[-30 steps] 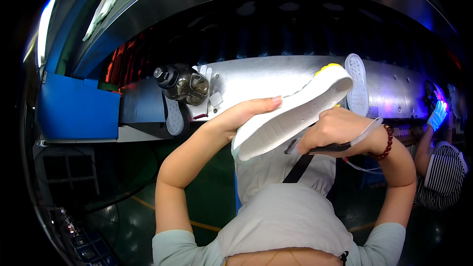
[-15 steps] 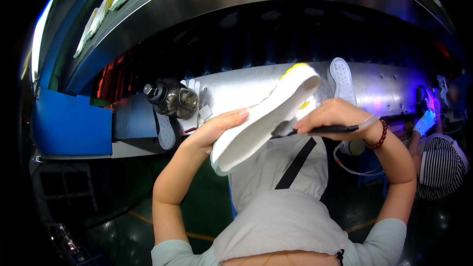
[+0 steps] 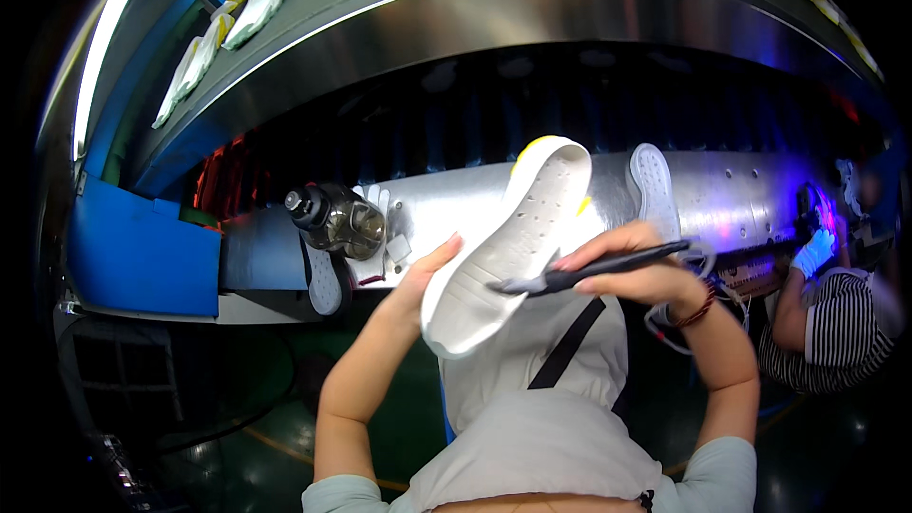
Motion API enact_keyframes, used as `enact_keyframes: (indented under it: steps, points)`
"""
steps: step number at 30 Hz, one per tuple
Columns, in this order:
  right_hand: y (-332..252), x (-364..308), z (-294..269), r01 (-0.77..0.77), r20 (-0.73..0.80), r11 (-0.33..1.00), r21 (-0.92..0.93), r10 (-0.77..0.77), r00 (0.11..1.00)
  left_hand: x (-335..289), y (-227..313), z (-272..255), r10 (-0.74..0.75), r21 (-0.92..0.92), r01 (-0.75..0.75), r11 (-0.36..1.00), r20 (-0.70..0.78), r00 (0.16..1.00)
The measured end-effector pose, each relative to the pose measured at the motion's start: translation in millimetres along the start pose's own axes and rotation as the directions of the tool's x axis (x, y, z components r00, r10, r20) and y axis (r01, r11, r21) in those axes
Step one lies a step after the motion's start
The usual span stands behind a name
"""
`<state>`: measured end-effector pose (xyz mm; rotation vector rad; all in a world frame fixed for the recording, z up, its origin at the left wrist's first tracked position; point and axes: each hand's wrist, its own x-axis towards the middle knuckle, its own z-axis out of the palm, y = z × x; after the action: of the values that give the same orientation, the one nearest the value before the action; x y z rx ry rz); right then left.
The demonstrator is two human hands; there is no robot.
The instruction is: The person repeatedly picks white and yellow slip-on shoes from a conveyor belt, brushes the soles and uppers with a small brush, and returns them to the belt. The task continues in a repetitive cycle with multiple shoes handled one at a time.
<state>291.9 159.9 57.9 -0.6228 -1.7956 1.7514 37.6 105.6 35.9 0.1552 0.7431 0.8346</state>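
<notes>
A white shoe sole (image 3: 521, 239) with yellow along its far edge is tilted in front of me, its hollow, dotted inner side turned up. My left hand (image 3: 427, 277) grips its left edge near the close end, some fingers hidden beneath. My right hand (image 3: 638, 261) is closed around the black handle of a brush (image 3: 560, 279), whose pale tip touches or hovers just over the inner surface. Another white sole (image 3: 654, 192) lies on the metal bench (image 3: 703, 192) to the right.
A dark clear bottle (image 3: 344, 220) stands on the left beside white gloves and a pale sole (image 3: 325, 283). Behind the bench runs a raised conveyor (image 3: 532, 14) with white-and-yellow pieces. At the right, a person with a gloved hand (image 3: 814, 252) works under violet light.
The sole has turned so its inner side faces up more. My right hand moved closer, bringing the brush tip from the sole's right side into its hollow. My left hand stays on the edge.
</notes>
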Motion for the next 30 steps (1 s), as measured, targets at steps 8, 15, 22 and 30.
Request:
enact_keyframes:
  steps: [8, 15, 22, 30]
  points:
    - [44, 13, -24, -0.008, -0.697, 1.0, -0.002, 0.005, 0.717, 13, -13, -7, -0.015, -0.202, 0.032, 0.979, 0.089, 0.996]
    - [17, -14, 24, 0.12, -0.273, 0.945, 0.305, -0.034, 0.962, -3, 8, -7, 0.177, -0.056, -0.171, 0.984, 0.141, 0.974]
    - [54, -35, 4, 0.396, -0.586, 0.713, 0.578, 0.026, 0.81, 12, 121, 88, 0.418, -0.145, -0.417, 0.897, 0.58, 0.699]
    - [59, -47, 8, 0.412, -0.649, 0.651, 0.637, 0.165, 0.743, 100, 207, 169, 0.837, -0.162, -0.858, 0.487, -0.195, 0.511]
